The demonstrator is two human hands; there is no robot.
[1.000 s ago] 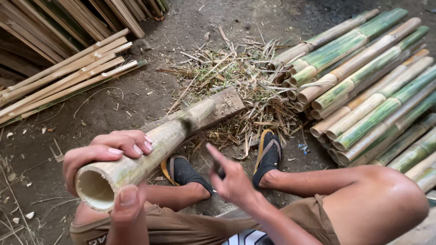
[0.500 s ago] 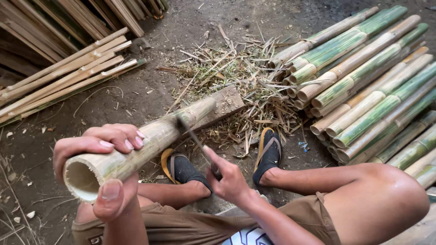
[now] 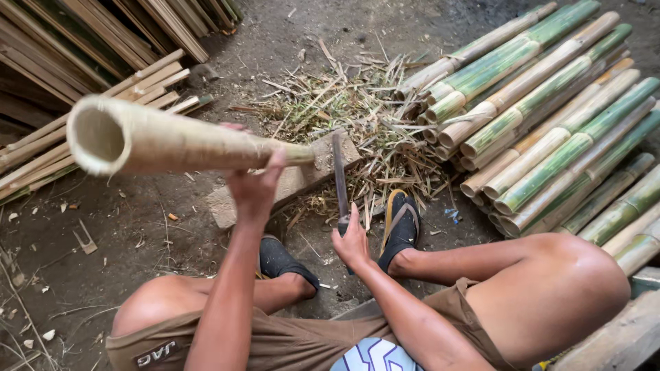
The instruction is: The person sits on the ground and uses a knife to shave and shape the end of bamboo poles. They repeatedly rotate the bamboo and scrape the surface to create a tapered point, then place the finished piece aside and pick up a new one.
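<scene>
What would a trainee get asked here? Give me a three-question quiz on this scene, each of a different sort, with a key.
1. True or false: the left hand grips the hollow bamboo pole from underneath.
2. Multiple choice: the right hand holds A) a hammer, B) a blade pointing up and away from the body, C) nothing.
3. Fill in: the pole's far end rests on a wooden ____ lying on the dirt.

Key:
1. True.
2. B.
3. Block, with dry bamboo scraps behind it and a stack of green and tan bamboo poles to the right.
</scene>
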